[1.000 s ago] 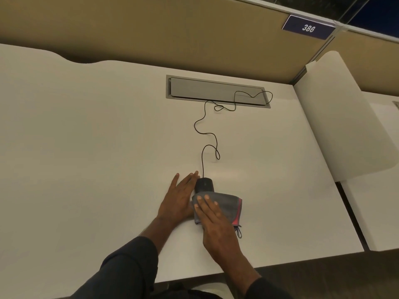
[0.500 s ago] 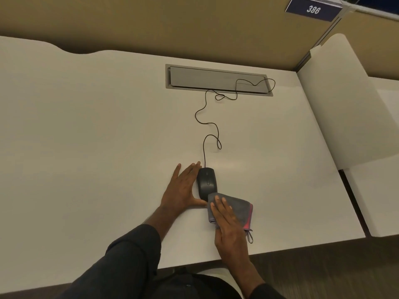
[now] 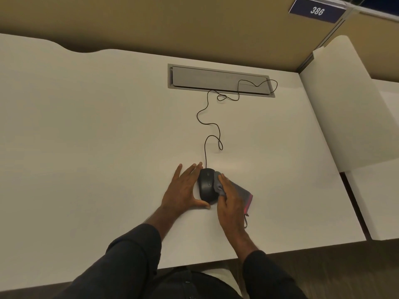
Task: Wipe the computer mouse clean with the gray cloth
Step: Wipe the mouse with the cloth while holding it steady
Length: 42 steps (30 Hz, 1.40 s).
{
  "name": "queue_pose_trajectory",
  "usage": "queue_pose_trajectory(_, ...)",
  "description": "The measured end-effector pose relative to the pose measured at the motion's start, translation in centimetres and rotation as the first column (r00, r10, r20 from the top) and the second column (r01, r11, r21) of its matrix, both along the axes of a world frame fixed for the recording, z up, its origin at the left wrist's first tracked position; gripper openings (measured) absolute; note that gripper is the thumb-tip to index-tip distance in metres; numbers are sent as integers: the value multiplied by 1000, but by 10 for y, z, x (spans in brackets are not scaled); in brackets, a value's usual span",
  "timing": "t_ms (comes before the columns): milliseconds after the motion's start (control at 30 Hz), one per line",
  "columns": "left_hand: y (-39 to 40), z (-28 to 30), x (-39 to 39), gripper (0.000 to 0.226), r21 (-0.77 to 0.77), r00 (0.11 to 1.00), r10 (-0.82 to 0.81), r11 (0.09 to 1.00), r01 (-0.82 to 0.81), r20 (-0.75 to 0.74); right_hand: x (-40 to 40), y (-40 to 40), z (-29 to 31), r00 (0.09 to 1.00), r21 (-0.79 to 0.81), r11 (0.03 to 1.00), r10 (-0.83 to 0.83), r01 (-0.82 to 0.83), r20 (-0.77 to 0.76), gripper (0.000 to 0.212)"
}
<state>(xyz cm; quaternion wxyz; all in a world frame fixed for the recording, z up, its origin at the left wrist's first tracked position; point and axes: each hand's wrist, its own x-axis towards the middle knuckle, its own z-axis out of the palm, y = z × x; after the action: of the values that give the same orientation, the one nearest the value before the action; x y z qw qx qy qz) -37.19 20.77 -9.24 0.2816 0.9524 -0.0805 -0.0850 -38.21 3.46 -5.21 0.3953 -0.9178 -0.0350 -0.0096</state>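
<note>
A black wired computer mouse (image 3: 205, 185) lies on the white desk (image 3: 86, 137) near its front edge. My left hand (image 3: 183, 188) rests flat against the mouse's left side, fingers spread, thumb curled under its rear end. My right hand (image 3: 230, 199) presses the gray cloth (image 3: 239, 190) with a red trim against the mouse's right side. The cloth's front edge laps onto the mouse's right flank; the rest trails on the desk under and behind my hand.
The mouse cable (image 3: 208, 124) snakes back to a gray cable hatch (image 3: 220, 79) set in the desk. A tan partition (image 3: 172, 24) with a blue sign reading 386 (image 3: 317, 10) closes the back. A white divider panel (image 3: 349, 104) stands at the right.
The cloth slid back off the mouse toward the desk's front, baring it, then my right hand pushed it forward against the mouse's right side. My left hand stayed beside the mouse.
</note>
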Motion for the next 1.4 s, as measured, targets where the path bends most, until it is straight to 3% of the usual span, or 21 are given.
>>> queue_pose_trajectory(233,0,-3,-1,135,-30,1000,25,999,-24,6,40,17,7,997,-16,997,69,-70,-45,40)
queue_pose_trajectory(400,-1,-2,-1,133,-44,997,20,999,-17,71,46,27,7,971,-204,950,220,-235,-93,44)
queue_pose_trajectory(533,-2,-2,-2,129,-70,993,33,997,-25,115,49,30,6,885,-566,695,440,-443,-153,64)
queue_pose_trajectory(667,-1,-2,-2,130,-33,996,3,999,0,85,36,29,12,844,-664,577,513,-475,-158,70)
queue_pose_trajectory(967,-1,-3,-2,125,-16,999,-1,1000,2,54,-4,2,7,788,-660,616,613,-430,59,63)
queue_pose_trajectory(1400,0,-4,-3,119,-32,998,3,999,-1,62,-42,-32,-10,723,-605,599,689,-524,55,69)
